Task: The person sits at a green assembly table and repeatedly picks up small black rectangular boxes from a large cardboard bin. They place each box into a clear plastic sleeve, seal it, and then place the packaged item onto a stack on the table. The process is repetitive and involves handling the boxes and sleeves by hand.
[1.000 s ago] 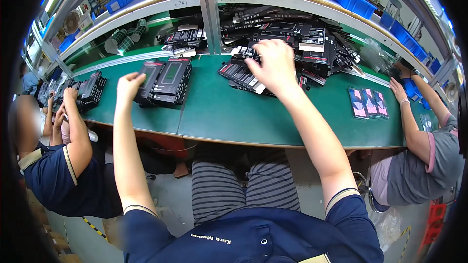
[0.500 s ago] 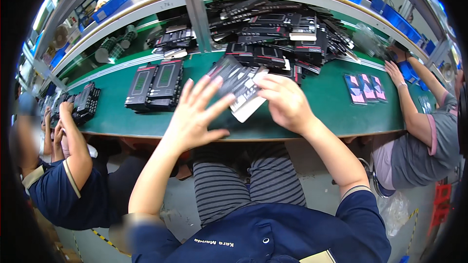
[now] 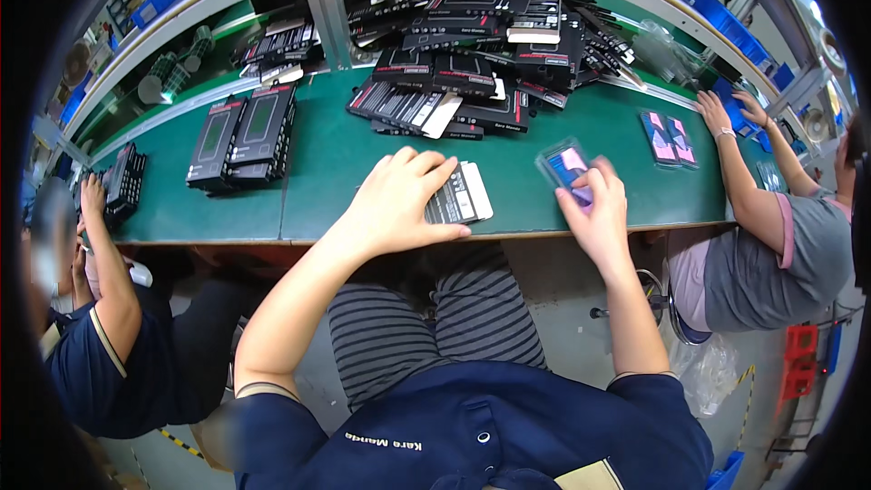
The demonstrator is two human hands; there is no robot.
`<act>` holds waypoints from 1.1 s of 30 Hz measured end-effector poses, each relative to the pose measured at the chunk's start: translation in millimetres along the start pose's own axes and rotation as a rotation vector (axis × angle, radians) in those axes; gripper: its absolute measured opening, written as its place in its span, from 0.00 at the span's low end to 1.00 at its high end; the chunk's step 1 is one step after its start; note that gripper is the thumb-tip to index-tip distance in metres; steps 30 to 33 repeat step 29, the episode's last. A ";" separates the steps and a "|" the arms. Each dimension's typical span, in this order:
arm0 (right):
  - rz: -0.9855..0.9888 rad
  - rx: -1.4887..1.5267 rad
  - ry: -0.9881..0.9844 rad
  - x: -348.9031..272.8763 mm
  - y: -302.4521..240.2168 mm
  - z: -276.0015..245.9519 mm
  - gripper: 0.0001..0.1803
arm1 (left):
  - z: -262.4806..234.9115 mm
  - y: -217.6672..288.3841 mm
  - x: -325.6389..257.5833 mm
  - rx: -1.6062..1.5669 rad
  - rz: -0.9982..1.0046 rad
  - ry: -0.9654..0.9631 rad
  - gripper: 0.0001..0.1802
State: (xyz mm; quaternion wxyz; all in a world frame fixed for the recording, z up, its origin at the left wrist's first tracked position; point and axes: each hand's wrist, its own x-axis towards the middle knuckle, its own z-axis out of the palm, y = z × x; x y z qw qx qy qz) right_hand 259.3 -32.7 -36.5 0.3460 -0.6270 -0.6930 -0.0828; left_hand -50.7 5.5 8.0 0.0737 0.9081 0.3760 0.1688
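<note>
A flat black cardboard box (image 3: 454,201) with white printing and a pale open end flap lies near the table's front edge. My left hand (image 3: 399,195) is closed over it, fingers along its far side and thumb at its near side; much of the box is hidden beneath the palm. To the right, my right hand (image 3: 599,209) pinches a small pink-and-blue packet (image 3: 566,165) in clear plastic, slightly blurred, over the green table. Two similar packets (image 3: 670,140) lie side by side farther right.
A big heap of black boxes (image 3: 481,45) fills the back middle. Neat stacks of boxes (image 3: 245,136) stand at left. A metal post (image 3: 324,9) rises behind the table (image 3: 327,181). Co-workers sit on both sides; one person's hand (image 3: 714,115) is near the packets.
My right hand has let go of the box and moved right, picking up one of the three packets. My left hand, spread before, has closed over a box at the table edge.
</note>
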 end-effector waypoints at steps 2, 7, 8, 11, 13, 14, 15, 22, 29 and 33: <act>0.109 0.232 -0.165 2.8 -18.8 -12.0 0.18 | 7.3 -1.4 4.9 -0.065 -0.014 0.027 0.46; -0.132 0.460 -0.549 16.4 -37.9 -16.3 0.20 | 3.1 -3.2 9.5 -0.162 -0.031 -0.039 0.46; -0.166 0.480 -0.603 19.4 -39.8 -12.9 0.20 | -0.6 -2.3 8.9 -0.170 -0.020 -0.085 0.45; -0.306 0.619 -0.707 24.8 -54.2 1.7 0.19 | 13.0 -10.3 5.4 -0.139 0.162 0.110 0.44; -0.292 0.909 -0.644 15.8 -82.1 5.9 0.21 | 7.4 -4.6 6.1 -0.159 0.078 0.059 0.44; -0.295 1.008 -0.597 12.7 -89.9 8.9 0.23 | 5.0 -0.8 8.9 -0.174 0.037 0.032 0.44; -0.376 0.959 -0.386 17.9 -96.0 7.6 0.25 | -3.7 3.6 11.0 -0.326 -0.086 0.025 0.45; 0.371 1.916 -0.435 45.9 -141.4 18.6 0.14 | 24.9 21.7 14.8 -0.623 -0.051 0.940 0.52; 0.597 1.912 -0.482 64.3 -165.0 26.3 0.14 | 31.8 10.9 5.8 -0.614 -0.103 1.033 0.39; 0.597 1.912 -0.482 64.3 -165.0 26.3 0.14 | 31.8 10.9 5.8 -0.614 -0.103 1.033 0.39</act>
